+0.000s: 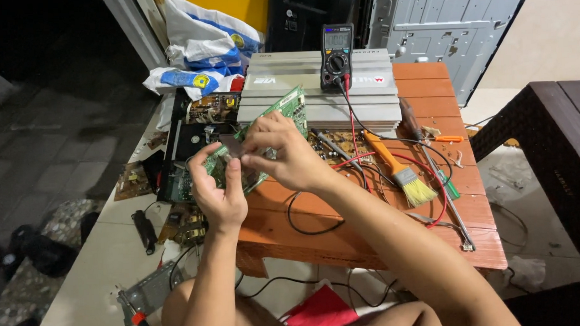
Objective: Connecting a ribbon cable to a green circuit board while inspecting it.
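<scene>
The person is holding a green board [272, 115] tilted up over the left edge of the surface [428, 74], near its front corner. The left hand [219, 188] is gripping the board's lower end, thumb on top and fingers curled under. The right hand [283, 153] is pinching at something small on the board just beside the left thumb; what it is pinching is too small to tell.

To do this step well, the left hand should be bracing the board firmly by its edge, so the right-hand fingertips are working against a still target and not flexing the board. Fingers are best kept off the solder side and off tall parts.

Behind the hands a grey amplifier [319, 91] is lying along the back edge, with a multimeter [337, 55] leaning on it. Its red and black leads [353, 138] are trailing toward the front edge and could snag a wrist. A brush [399, 169] and a screwdriver [412, 120] are lying toward the right edge, within reach of the right hand.
</scene>
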